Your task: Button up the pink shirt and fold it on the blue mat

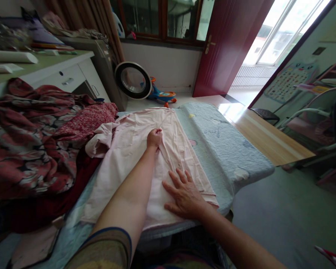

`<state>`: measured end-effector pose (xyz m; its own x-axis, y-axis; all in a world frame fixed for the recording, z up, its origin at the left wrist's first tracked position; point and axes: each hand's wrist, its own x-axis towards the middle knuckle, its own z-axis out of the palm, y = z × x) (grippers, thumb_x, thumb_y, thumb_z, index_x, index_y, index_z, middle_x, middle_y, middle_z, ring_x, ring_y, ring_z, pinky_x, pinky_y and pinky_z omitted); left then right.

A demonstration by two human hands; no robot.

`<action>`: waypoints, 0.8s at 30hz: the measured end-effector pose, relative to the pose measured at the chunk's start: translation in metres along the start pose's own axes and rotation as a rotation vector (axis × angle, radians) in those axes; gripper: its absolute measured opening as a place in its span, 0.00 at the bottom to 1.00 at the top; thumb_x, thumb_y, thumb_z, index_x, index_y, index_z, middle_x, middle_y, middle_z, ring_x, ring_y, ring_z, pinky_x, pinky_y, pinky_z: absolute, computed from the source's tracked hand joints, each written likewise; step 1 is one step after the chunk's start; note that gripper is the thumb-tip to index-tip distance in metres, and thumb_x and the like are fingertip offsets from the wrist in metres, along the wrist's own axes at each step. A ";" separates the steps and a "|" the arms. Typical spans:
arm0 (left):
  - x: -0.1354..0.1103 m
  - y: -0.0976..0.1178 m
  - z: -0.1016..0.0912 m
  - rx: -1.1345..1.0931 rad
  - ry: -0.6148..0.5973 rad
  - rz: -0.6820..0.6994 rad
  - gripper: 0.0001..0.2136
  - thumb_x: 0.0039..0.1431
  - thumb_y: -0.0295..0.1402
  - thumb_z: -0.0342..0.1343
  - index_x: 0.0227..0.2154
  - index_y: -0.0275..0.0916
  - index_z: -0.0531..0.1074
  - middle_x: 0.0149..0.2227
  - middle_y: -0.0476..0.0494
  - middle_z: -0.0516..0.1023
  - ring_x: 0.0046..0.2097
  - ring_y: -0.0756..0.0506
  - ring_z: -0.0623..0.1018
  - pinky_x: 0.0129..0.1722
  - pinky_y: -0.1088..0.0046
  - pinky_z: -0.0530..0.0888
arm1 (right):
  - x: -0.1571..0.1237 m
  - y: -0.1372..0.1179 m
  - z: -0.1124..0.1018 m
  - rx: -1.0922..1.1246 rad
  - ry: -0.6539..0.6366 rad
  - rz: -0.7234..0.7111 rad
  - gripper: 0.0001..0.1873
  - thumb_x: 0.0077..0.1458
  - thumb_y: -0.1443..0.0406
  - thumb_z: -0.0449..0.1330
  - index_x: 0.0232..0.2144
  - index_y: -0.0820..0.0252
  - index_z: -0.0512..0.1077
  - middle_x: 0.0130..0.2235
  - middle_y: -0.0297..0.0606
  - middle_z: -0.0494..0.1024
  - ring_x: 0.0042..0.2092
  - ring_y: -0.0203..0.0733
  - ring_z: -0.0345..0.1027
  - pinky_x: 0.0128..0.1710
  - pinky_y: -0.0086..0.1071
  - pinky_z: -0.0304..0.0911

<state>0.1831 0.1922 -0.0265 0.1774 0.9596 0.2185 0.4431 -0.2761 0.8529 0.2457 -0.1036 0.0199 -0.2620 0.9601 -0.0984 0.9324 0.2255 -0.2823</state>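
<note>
A pale pink shirt (128, 164) lies spread over a light blue quilted cover, with one sleeve bunched at its left. My left hand (154, 139) is closed near the middle of the shirt, gripping a pinch of its cloth; creases run from it toward the lower right. Lower and to the right, my right hand (183, 195) rests flat on the shirt with its fingers spread.
Red floral clothes (39, 138) are heaped on the left, above a pink flat case (34, 244). The blue quilted cover (218, 138) extends right over a raised part. Behind stand a white desk (64, 76), a round black-rimmed fan-like object (132, 80) and a red door (221, 41).
</note>
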 end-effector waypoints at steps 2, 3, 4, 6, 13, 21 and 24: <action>0.004 -0.001 -0.003 -0.094 0.016 -0.045 0.16 0.53 0.31 0.50 0.43 0.35 0.74 0.41 0.42 0.80 0.41 0.45 0.78 0.43 0.70 0.74 | -0.001 0.002 0.001 -0.003 -0.005 -0.012 0.41 0.57 0.39 0.51 0.66 0.48 0.56 0.71 0.47 0.46 0.70 0.67 0.31 0.64 0.63 0.27; 0.006 0.000 -0.006 -0.132 0.015 -0.063 0.17 0.53 0.31 0.49 0.44 0.34 0.74 0.39 0.42 0.80 0.39 0.46 0.78 0.41 0.71 0.74 | -0.001 0.002 0.002 -0.006 -0.005 -0.016 0.42 0.56 0.38 0.51 0.66 0.48 0.56 0.71 0.48 0.46 0.70 0.68 0.31 0.64 0.63 0.26; 0.007 0.001 -0.009 -0.161 0.010 -0.078 0.17 0.53 0.31 0.49 0.44 0.33 0.73 0.38 0.43 0.80 0.37 0.47 0.78 0.39 0.72 0.74 | -0.001 0.003 0.003 -0.009 -0.001 -0.020 0.43 0.55 0.38 0.51 0.67 0.49 0.55 0.71 0.48 0.46 0.70 0.68 0.30 0.64 0.63 0.26; 0.007 0.004 -0.018 -0.191 -0.021 -0.097 0.17 0.52 0.31 0.49 0.44 0.33 0.73 0.35 0.43 0.79 0.33 0.48 0.77 0.36 0.72 0.75 | -0.001 0.004 0.005 -0.013 0.009 -0.029 0.45 0.54 0.37 0.51 0.67 0.49 0.55 0.70 0.49 0.46 0.70 0.68 0.30 0.64 0.62 0.26; -0.044 0.017 -0.063 -0.011 -0.280 -0.016 0.11 0.47 0.29 0.58 0.35 0.36 0.76 0.42 0.40 0.79 0.46 0.42 0.77 0.53 0.64 0.70 | -0.002 0.002 0.008 -0.046 0.056 -0.035 0.44 0.53 0.38 0.53 0.66 0.51 0.57 0.70 0.49 0.48 0.69 0.66 0.32 0.64 0.61 0.28; -0.184 0.009 -0.129 0.888 -0.521 0.285 0.27 0.64 0.47 0.49 0.64 0.44 0.59 0.69 0.37 0.55 0.69 0.35 0.54 0.65 0.46 0.51 | -0.004 0.004 0.012 -0.062 0.128 -0.062 0.35 0.59 0.47 0.54 0.63 0.57 0.62 0.67 0.48 0.56 0.68 0.61 0.41 0.65 0.54 0.35; -0.207 -0.004 -0.153 0.939 -0.491 0.304 0.27 0.66 0.46 0.46 0.65 0.44 0.57 0.69 0.39 0.54 0.69 0.39 0.55 0.66 0.52 0.53 | -0.006 0.006 0.015 -0.061 0.157 -0.077 0.32 0.60 0.50 0.53 0.62 0.59 0.63 0.66 0.48 0.59 0.68 0.58 0.44 0.65 0.51 0.37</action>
<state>0.0105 0.0034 -0.0029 0.6302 0.7758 -0.0315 0.7762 -0.6285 0.0504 0.2488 -0.1106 0.0046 -0.2958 0.9525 0.0724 0.9257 0.3045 -0.2242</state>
